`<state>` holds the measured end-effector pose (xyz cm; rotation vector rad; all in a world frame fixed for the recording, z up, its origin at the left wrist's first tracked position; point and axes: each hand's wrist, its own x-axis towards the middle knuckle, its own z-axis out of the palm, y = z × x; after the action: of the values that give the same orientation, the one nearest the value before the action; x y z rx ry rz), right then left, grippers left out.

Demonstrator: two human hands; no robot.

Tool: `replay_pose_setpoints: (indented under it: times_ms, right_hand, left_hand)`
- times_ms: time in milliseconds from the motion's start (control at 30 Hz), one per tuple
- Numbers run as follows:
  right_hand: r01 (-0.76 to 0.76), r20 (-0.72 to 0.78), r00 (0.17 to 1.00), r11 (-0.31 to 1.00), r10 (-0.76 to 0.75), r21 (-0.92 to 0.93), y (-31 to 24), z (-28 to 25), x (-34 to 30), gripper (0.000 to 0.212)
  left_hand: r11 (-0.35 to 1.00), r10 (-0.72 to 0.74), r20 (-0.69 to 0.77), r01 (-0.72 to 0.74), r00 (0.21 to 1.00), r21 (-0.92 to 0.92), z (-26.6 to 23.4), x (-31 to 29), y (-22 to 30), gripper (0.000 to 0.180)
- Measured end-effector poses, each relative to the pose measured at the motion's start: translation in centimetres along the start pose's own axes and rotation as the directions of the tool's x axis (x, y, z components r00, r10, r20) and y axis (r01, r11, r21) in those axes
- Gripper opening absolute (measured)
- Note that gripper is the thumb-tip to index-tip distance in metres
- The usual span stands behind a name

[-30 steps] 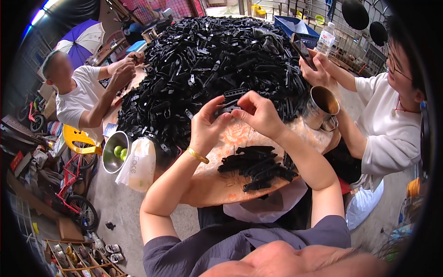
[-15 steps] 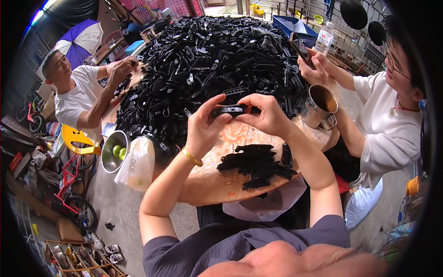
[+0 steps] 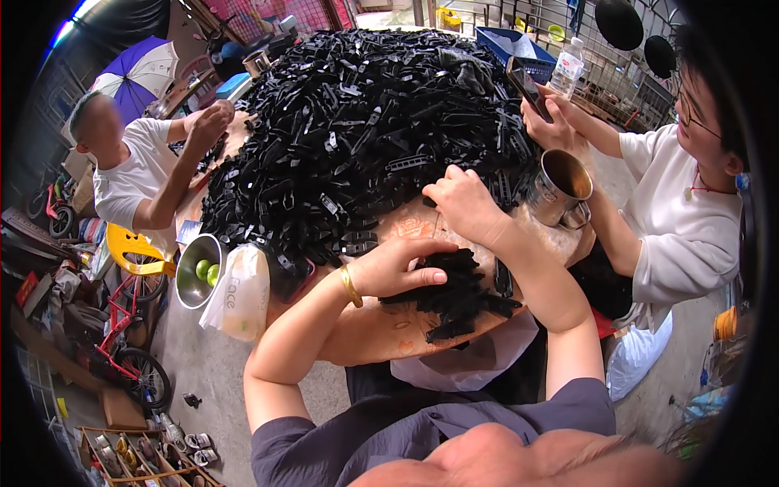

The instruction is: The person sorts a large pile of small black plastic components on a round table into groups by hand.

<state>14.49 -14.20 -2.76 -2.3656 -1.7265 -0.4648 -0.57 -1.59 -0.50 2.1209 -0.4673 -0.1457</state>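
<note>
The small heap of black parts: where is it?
In the head view, the small heap lies right of centre, at the near table edge, beside the left hand.

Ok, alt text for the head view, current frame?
Left hand at a small pile of black parts on a table, right hand near the edge of a much larger black heap. A co-worker is at left; another, at right, holds a phone.

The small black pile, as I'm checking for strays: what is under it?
The orange flower-patterned tabletop shows around the small black pile. Anything directly beneath is covered, and the left hand hides part of its upper-left side.
</note>
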Motion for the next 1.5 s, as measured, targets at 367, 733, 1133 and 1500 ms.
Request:
replay_pose_setpoints:
  times_ms: [367, 733, 1133, 1500]
  right_hand:
    - [0.128, -0.465, 0.883, 0.927, 0.055, 0.353, 1.6, 0.9, 3.8, 0.01]
    - [0.094, -0.371, 0.927, 0.921, 0.058, 0.378, 0.6, 0.0, 3.4, 0.011]
    - [0.018, -0.036, 0.973, 0.077, 0.23, 0.997, -2.4, -0.4, 2.0, 0.013]
    - [-0.075, 0.019, 0.969, 0.219, 0.248, 0.973, -2.3, -2.8, 1.4, 0.02]
  left_hand:
    - [0.974, 0.146, -0.131, -0.12, 0.981, 0.192, 1.0, 0.5, -1.3, 0.043]
    - [0.779, 0.344, -0.695, 0.223, 0.631, 0.587, -1.5, 0.9, -2.6, 0.053]
    - [0.72, -0.273, -0.642, -0.29, 0.717, -0.631, -0.8, 1.2, -2.0, 0.038]
    - [0.827, -0.394, -0.637, -0.046, 0.663, -0.56, -1.6, 0.1, -1.9, 0.03]
